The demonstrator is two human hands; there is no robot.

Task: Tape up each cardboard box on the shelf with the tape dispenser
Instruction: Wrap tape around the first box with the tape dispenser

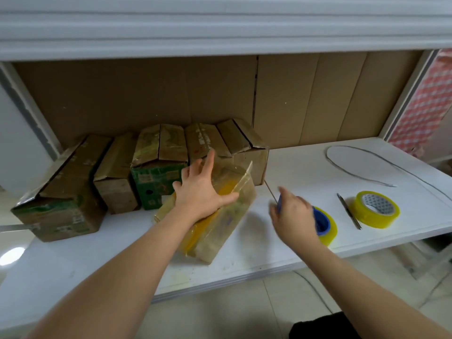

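Six cardboard boxes are in view. One tape-wrapped box (215,216) lies tilted near the front edge of the white shelf (305,172); five boxes (156,162) stand in a touching row behind it, from 9 to 12 o'clock, against the cardboard back panel (305,99). The left hand (203,189) presses flat on the wrapped box, fingers (208,162) straight and spread, gripping nothing. At 3 o'clock of that box the right hand (293,216), blurred, curls its fingers round the blue tape dispenser (321,222), which carries one yellowish roll. A second tape roll (375,209) lies farther toward 3 o'clock, with one thin metal tool (348,210) between the two rolls. One grey cable (362,165) loops at 2 o'clock. Bare shelf surface lies right of the row and left of the wrapped box; an upper shelf (220,28) overhangs.
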